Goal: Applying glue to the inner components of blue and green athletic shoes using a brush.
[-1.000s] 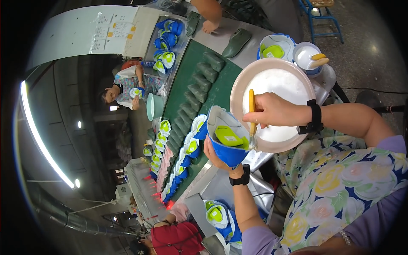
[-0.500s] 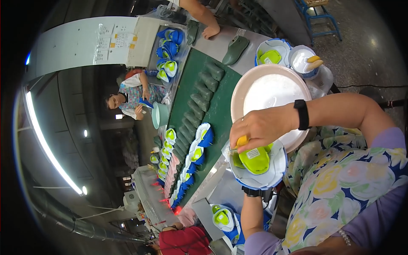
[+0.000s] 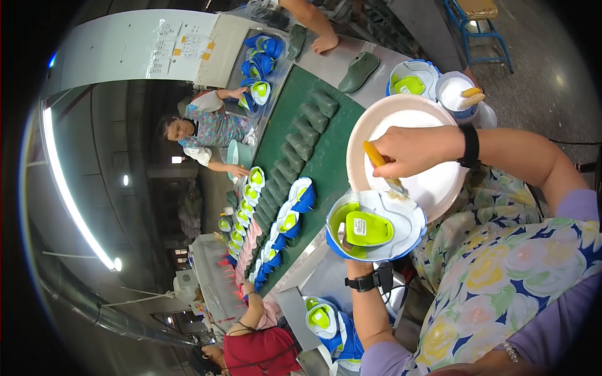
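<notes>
My right hand (image 3: 417, 150) is closed around a brush (image 3: 374, 152) with a yellow handle. Its pale bristles meet the white inner edge of a shoe upper (image 3: 401, 216), beside the basin. Blue outside and white within, this upper has a lime-green tongue with a white label. My left hand (image 3: 359, 268) supports the upper from beneath; most of its fingers are hidden behind it. Next to my right hand is a wide pinkish basin (image 3: 355, 153) of white liquid (image 3: 407, 119). A white tub (image 3: 456, 94) past the basin has yellow-handled brushes in it.
Foot-shaped green lasts (image 3: 301, 135) and rows of uppers (image 3: 303, 194) lie on a green belt (image 3: 283, 122). More uppers (image 3: 321, 318) are stacked by my left arm. Across the belt, a person (image 3: 216, 122) handles uppers; another in red (image 3: 260, 351) reaches toward it.
My right hand has moved away from the upper's tongue end, and the brush now touches the edge near the basin. The upper has turned. The person across the belt has stretched out both arms.
</notes>
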`<action>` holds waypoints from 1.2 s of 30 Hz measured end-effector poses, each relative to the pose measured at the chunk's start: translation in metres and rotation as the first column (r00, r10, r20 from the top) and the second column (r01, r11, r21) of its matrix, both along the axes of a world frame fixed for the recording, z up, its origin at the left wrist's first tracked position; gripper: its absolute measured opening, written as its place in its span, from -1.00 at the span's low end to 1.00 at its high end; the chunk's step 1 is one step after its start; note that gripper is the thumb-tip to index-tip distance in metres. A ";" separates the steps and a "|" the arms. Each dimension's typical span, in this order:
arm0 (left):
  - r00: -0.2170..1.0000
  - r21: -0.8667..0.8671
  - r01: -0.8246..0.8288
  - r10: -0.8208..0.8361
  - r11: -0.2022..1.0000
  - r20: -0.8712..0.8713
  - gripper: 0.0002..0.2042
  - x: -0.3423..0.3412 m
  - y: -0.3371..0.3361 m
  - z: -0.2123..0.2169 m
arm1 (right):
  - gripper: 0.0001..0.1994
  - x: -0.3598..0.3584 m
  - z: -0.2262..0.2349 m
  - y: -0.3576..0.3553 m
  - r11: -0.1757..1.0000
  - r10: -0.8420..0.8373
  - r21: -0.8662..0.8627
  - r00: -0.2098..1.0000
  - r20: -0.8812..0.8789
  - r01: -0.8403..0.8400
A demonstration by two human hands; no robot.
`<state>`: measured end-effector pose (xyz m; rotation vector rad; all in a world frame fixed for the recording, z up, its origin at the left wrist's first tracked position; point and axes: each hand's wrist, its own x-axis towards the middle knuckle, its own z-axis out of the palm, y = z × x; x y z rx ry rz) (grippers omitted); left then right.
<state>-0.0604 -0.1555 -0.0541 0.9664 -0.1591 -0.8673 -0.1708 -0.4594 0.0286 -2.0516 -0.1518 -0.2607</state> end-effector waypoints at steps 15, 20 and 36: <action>0.964 0.097 -0.188 0.165 0.977 0.207 -0.53 0.064 0.034 -0.013 | -0.72 0.014 -0.007 0.005 0.985 -0.138 0.097 0.990 -0.033 0.140; 0.900 0.347 -0.401 0.295 0.848 0.320 -0.80 0.147 0.030 -0.037 | -0.76 0.003 -0.013 -0.008 0.898 -0.267 0.321 0.952 -0.148 0.302; 0.339 0.215 -0.939 -0.608 -0.269 0.718 -0.22 0.187 0.239 -0.044 | -0.89 -0.020 -0.064 -0.001 0.892 -0.135 0.359 0.921 -0.366 0.273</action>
